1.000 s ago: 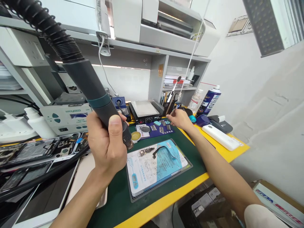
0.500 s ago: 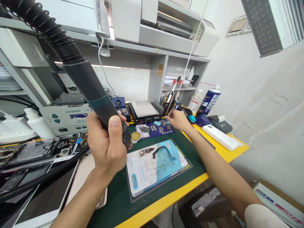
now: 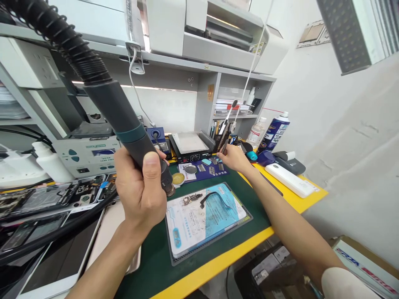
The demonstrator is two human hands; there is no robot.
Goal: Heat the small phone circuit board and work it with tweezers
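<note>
My left hand [image 3: 141,182] is wrapped round the dark grey handle of a hot air gun [image 3: 116,110], thumb along its side. The metal nozzle [image 3: 170,189] points down beside the left edge of a white and blue pad [image 3: 190,224]. On that pad lie a small circuit board [image 3: 191,199] and a black flex cable [image 3: 204,201]. Farther back, my right hand [image 3: 235,158] pinches slim dark tweezers [image 3: 223,147], held upright just in front of the black tool holder [image 3: 218,141]. The tweezers' tips are hard to make out.
A hot air station [image 3: 84,155] and opened phone parts [image 3: 46,197] crowd the left. Behind the pad are a yellow flux tin [image 3: 178,179], a purple mat [image 3: 208,171] with small blades, and a heating plate [image 3: 190,143]. A spray can [image 3: 274,131] and white power bank [image 3: 291,180] stand right.
Both hands stay almost where they were. The tweezers in my right hand have shifted very slightly; the hot air gun has barely moved.
</note>
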